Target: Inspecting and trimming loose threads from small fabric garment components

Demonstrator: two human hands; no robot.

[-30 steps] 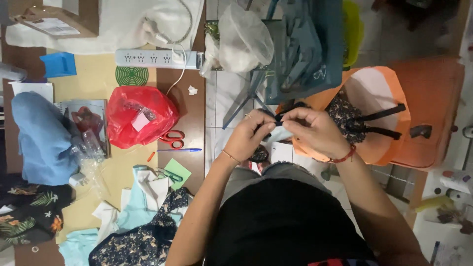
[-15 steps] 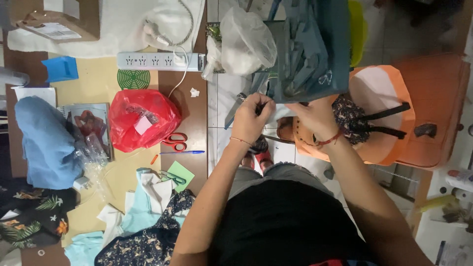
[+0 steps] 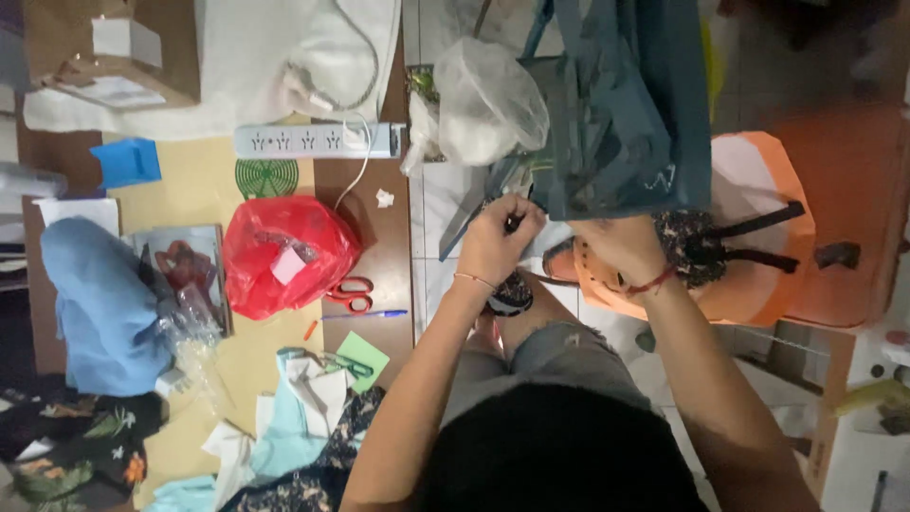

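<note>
Since a second ago we lifted both hands, left hand (image 3: 498, 242) and right hand (image 3: 616, 248) pinching the teal bag (image 3: 616, 123), mid-fitting; steady pinching needed next.

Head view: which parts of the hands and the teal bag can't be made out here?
- Left hand: its fingers pinch something small and dark; too small to tell what.
- Right hand: fingers hidden behind the lower edge of the teal bag.
- Teal bag: top cut off by the frame's upper edge; contents not visible.
- Floral item on the orange stool: partly covered by the bag and right hand.
</note>
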